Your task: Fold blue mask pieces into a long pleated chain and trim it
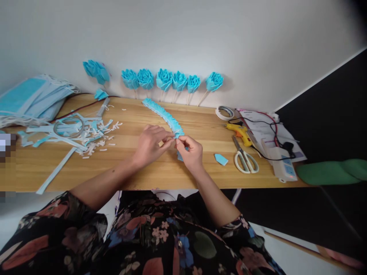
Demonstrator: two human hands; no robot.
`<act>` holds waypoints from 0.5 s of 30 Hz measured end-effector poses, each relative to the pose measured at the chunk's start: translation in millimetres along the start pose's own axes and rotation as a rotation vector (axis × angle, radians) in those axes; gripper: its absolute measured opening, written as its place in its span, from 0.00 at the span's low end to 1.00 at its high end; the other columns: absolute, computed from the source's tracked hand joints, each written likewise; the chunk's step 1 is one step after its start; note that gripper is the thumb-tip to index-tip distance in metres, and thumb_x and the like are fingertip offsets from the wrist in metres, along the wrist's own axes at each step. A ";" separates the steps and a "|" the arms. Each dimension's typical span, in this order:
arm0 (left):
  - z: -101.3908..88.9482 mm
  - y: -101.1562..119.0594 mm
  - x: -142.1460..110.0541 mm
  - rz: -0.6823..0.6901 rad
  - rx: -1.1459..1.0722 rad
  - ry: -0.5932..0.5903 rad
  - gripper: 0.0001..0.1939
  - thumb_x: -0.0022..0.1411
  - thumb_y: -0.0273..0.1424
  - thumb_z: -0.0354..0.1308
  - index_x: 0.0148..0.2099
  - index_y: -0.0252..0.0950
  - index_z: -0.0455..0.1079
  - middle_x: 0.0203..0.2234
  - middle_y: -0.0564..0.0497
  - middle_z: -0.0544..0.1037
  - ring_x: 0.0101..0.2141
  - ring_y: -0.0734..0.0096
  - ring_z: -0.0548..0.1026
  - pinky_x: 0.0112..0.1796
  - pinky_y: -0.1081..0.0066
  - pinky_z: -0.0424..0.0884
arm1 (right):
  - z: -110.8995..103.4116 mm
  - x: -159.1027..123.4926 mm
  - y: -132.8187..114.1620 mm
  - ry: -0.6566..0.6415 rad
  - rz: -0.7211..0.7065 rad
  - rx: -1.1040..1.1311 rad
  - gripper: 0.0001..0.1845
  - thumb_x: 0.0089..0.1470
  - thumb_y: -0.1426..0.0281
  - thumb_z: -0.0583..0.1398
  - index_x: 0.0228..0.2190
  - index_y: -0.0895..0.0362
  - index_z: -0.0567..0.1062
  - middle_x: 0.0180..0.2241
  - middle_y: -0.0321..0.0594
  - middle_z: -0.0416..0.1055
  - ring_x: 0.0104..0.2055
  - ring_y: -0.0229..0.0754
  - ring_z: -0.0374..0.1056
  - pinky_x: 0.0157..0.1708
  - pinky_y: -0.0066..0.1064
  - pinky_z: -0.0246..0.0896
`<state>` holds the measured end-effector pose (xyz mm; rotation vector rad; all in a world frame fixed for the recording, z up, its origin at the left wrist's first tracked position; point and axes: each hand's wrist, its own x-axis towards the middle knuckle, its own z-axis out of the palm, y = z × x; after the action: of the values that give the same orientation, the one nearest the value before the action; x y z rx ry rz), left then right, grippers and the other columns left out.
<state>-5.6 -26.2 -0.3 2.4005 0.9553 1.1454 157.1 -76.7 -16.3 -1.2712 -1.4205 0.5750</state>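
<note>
Nearest to us is the dark floral clothing [160, 236] of the person, with the forearms reaching over the near edge of the wooden surface [155, 177]. A long pale strip [57, 172] lies at the left, its tip over that edge, and a green object [329, 172] sits at the right end. Farther in at the right we find a white power strip [282, 164] with a small red light, then white-handled scissors [243, 153] and, to their left, a flat pointed blue piece [221, 159].

In the middle, we see the left hand [153, 143] and the right hand [190, 152] close together, thumbs and fingers pinched on the near end of a blue ruffled strip [163, 112]. It curves away from the fingertips toward the far left. Some blue material [179, 156] shows just beside the right hand; we cannot tell whether it belongs to the strip.

To the left are scattered scraps [96, 139] and a tape ring [56, 128]. To the right we notice a yellow glue gun [242, 134], then papers [258, 118] crossed by cables, and a white tape roll [225, 112]. A pile of blue masks [28, 97] fills the far left. Farthest off, six blue flowers [164, 79] on sticks lean against the wall [183, 34], with another blue bloom [96, 70] to their left.
</note>
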 end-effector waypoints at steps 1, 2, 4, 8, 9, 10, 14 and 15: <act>0.5 -0.2 -0.2 0.001 0.012 -0.007 0.10 0.65 0.37 0.56 0.38 0.41 0.78 0.23 0.52 0.76 0.30 0.66 0.71 0.39 0.63 0.59 | -0.2 -0.1 -0.6 0.003 -0.003 -0.014 0.09 0.55 0.64 0.59 0.25 0.52 0.73 0.20 0.33 0.69 0.22 0.37 0.61 0.26 0.31 0.59; 0.9 -0.3 -0.3 0.000 0.022 -0.014 0.10 0.65 0.37 0.56 0.38 0.41 0.78 0.23 0.52 0.76 0.30 0.66 0.71 0.39 0.63 0.59 | -0.3 -0.3 -1.0 0.006 -0.006 -0.027 0.09 0.55 0.64 0.59 0.25 0.52 0.73 0.21 0.33 0.70 0.22 0.37 0.61 0.26 0.31 0.59; 1.6 -0.1 -0.3 -0.006 0.033 -0.023 0.10 0.65 0.36 0.55 0.38 0.41 0.77 0.23 0.52 0.75 0.30 0.66 0.71 0.39 0.63 0.59 | -0.4 -0.9 -1.0 0.014 -0.013 -0.048 0.09 0.55 0.64 0.58 0.25 0.52 0.73 0.21 0.34 0.70 0.22 0.37 0.61 0.26 0.31 0.59; 1.8 1.2 -0.7 -0.004 0.021 -0.023 0.09 0.64 0.34 0.55 0.37 0.40 0.77 0.22 0.52 0.75 0.30 0.66 0.70 0.39 0.63 0.60 | -0.5 -2.4 -1.4 0.022 -0.046 -0.096 0.09 0.56 0.66 0.58 0.25 0.52 0.74 0.20 0.34 0.69 0.22 0.37 0.60 0.26 0.31 0.59; 1.8 1.6 -0.9 0.003 0.018 -0.021 0.09 0.64 0.33 0.56 0.37 0.40 0.77 0.22 0.52 0.75 0.30 0.66 0.70 0.39 0.63 0.60 | -0.5 -2.7 -1.7 0.024 -0.058 -0.107 0.09 0.56 0.66 0.58 0.25 0.53 0.74 0.20 0.34 0.69 0.22 0.37 0.60 0.26 0.31 0.58; 1.7 2.0 -1.2 0.013 0.017 -0.018 0.08 0.64 0.32 0.56 0.37 0.40 0.77 0.22 0.52 0.75 0.29 0.67 0.71 0.39 0.63 0.60 | -0.6 -3.0 -2.0 0.027 -0.067 -0.117 0.09 0.56 0.67 0.58 0.25 0.53 0.74 0.20 0.33 0.69 0.22 0.36 0.60 0.26 0.30 0.58; 1.5 3.2 -2.4 0.043 0.023 0.003 0.08 0.65 0.31 0.56 0.38 0.38 0.77 0.23 0.53 0.76 0.29 0.69 0.71 0.38 0.65 0.61 | -1.4 -3.7 -3.0 0.031 -0.085 -0.139 0.09 0.56 0.67 0.58 0.25 0.53 0.74 0.20 0.32 0.67 0.21 0.35 0.59 0.26 0.29 0.58; 1.5 3.3 -2.6 0.046 0.017 0.006 0.08 0.65 0.30 0.55 0.37 0.37 0.76 0.23 0.53 0.76 0.28 0.70 0.71 0.38 0.65 0.61 | -1.5 -3.8 -3.1 0.028 -0.084 -0.146 0.10 0.56 0.67 0.58 0.25 0.54 0.74 0.20 0.32 0.67 0.21 0.35 0.59 0.25 0.28 0.58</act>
<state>-4.2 -30.4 -0.9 2.4457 0.9197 1.1652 156.6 -81.5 -14.7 -1.3218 -1.5069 0.4006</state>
